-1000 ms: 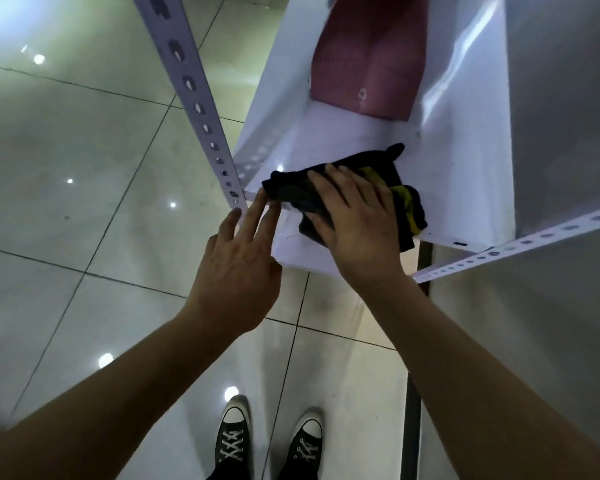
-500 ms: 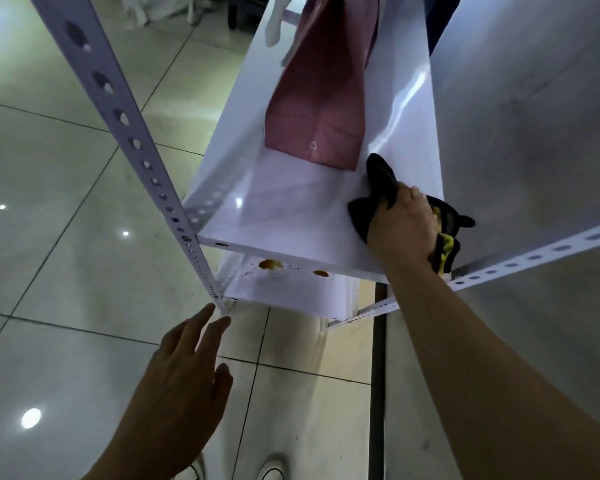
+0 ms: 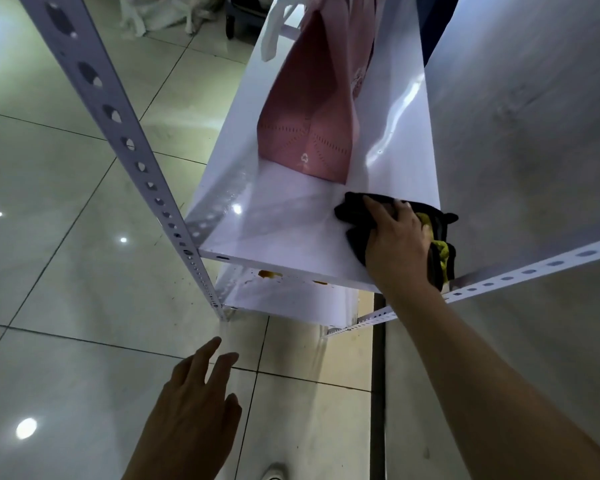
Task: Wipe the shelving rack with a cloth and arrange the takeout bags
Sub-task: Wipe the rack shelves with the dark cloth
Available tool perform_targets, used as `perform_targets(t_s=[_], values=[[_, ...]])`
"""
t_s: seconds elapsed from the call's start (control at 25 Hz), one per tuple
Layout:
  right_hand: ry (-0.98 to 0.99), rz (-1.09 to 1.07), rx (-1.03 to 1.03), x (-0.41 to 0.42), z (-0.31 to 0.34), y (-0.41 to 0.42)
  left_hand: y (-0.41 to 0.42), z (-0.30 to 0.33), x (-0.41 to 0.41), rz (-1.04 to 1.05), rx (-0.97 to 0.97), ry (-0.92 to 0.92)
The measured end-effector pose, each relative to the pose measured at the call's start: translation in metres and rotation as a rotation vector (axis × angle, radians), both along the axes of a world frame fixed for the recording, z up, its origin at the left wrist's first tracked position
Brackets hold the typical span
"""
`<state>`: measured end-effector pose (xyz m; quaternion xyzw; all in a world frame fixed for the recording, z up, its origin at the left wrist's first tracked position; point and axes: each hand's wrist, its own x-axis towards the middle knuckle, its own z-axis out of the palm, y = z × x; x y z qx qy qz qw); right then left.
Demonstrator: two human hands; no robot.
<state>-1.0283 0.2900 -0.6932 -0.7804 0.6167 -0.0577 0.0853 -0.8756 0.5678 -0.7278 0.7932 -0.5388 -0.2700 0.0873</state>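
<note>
Shelf [image 3: 284, 233] glossy white, smooth, reflective; rack post [image 3: 125, 143] matt painted metal, perforated; cloth [image 3: 357, 211] soft black fabric with yellow patch; bag [image 3: 312, 123] matt pink, stitched; floor [image 3: 66, 271] glossy tile.

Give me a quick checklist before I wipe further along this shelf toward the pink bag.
1. Cloth under right hand, flat on shelf: ok.
2. Left hand free, off the rack: ok.
3. Path to pink bag bare: ok, but the bag stands just beyond the cloth.
4. Bag steady enough for a nudge: cannot tell.
5. Lower shelf clean: not ok, orange spots near its front edge.
</note>
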Motion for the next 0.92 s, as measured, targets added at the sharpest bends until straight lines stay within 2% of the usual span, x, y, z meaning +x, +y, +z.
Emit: perform_targets(t_s=[0.2,0.36,0.6,0.72,0.84,0.92], values=[[-0.077,0.110,-0.115,-0.006,-0.010,0.054,-0.003,-0.014,-0.003,0.000,-0.003,0.000],[-0.102,0.076,-0.232,-0.004,-0.023,0.089,-0.002,-0.026,-0.010,-0.014,-0.010,0.004],[-0.397,0.119,-0.341,-0.053,-0.051,0.138,0.005,-0.048,-0.017,-0.061,-0.076,0.034],[-0.552,-0.029,-0.111,-0.077,-0.094,0.168,0.006,-0.065,-0.017,-0.063,-0.070,0.048],[-1.051,-0.263,0.352,-0.078,-0.141,0.169,0.002,-0.094,-0.021,-0.058,-0.072,0.039],[-1.217,-0.374,0.500,-0.082,-0.170,0.166,0.005,-0.117,-0.026,-0.074,-0.055,0.062]])
